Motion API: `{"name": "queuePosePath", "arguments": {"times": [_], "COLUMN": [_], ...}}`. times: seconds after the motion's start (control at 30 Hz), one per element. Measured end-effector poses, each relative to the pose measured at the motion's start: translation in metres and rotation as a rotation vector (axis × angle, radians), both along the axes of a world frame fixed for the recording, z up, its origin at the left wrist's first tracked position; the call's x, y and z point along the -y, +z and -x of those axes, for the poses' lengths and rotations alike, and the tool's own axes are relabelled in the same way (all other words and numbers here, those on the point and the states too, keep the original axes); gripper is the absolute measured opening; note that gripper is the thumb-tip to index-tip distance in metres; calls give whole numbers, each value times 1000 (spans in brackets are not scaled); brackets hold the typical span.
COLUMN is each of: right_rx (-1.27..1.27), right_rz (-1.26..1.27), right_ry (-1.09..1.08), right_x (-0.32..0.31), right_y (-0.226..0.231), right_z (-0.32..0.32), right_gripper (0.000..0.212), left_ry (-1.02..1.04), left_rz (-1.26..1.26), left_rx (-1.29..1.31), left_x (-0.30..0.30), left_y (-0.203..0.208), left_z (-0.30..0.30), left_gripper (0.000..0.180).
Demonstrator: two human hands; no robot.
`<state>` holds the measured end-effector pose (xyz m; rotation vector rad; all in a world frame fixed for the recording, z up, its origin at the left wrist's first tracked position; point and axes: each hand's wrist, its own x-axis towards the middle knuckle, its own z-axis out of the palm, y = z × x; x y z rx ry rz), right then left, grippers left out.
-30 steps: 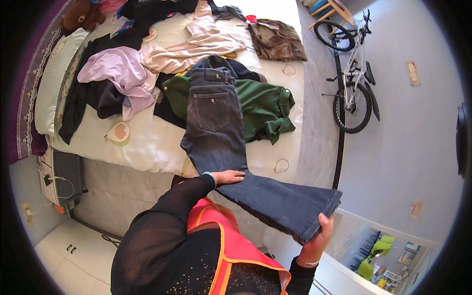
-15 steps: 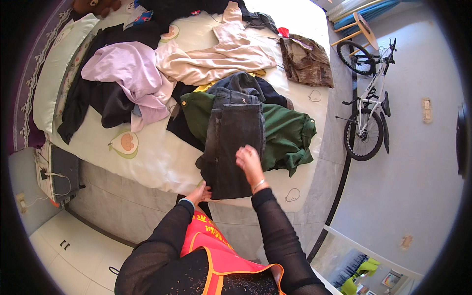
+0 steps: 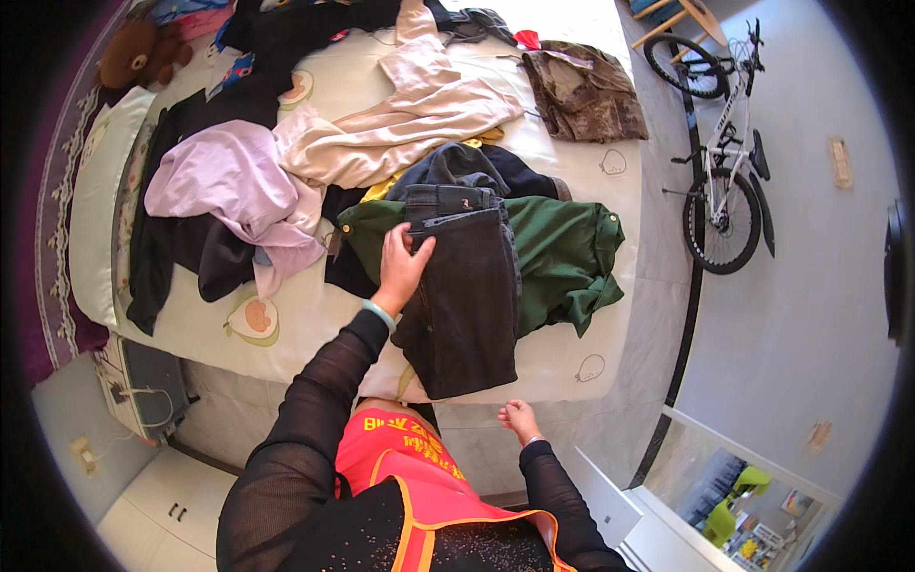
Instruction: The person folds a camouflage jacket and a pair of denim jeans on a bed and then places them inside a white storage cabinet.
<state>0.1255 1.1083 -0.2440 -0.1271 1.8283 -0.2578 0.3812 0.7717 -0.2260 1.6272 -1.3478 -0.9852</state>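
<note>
Dark grey jeans (image 3: 464, 324), folded lengthwise, lie near the front edge of the bed with the waistband away from me. My left hand (image 3: 403, 267) rests on their left side just below the waistband, thumb and fingers apart. Off the bed's front edge, my right hand (image 3: 518, 419) hovers near the jeans' lower end with its fingers curled in and nothing visible in them. Under the jeans spreads a green shirt (image 3: 564, 257), showing mostly at the right. Behind them lies a crumpled blue-grey garment (image 3: 448, 170).
A beige top (image 3: 405, 133), a lilac garment (image 3: 221, 176) and black clothes cover the bed's far and left parts. Folded camouflage clothing (image 3: 584, 95) lies at the far right. A white bicycle (image 3: 721, 181) leans by the wall; a brown teddy bear (image 3: 133, 52) sits far left.
My left hand has moved from the jeans' lower corner up to near the waistband. My right hand has left the jeans and drawn back toward me.
</note>
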Motion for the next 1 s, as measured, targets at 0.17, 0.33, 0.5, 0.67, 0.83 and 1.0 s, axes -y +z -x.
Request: {"name": "queuePosePath", "arguments": {"times": [0.17, 0.33, 0.5, 0.67, 0.83, 1.0], "right_rx": [87, 180, 158, 84, 62, 197], "right_rz": [15, 103, 100, 53, 92, 187], "right_ry": [0, 15, -42, 17, -105, -570], "right_x": [12, 38, 30, 8, 24, 57], "right_y": [-15, -14, -17, -42, -57, -59], "right_z": [-39, -73, -61, -36, -35, -47], "right_gripper": [29, 27, 27, 41, 72, 68], "left_ry": [-547, -937, -1038, -893, -900, -983], "left_rz": [-60, -291, -120, 75, -144, -407], "left_rx": [399, 540, 402, 503, 640, 614], "left_x": [73, 103, 80, 119, 149, 175], "left_y": [22, 22, 64, 62, -14, -18], "left_z": [19, 35, 45, 31, 17, 24], "left_gripper": [50, 50, 33, 32, 65, 78]}}
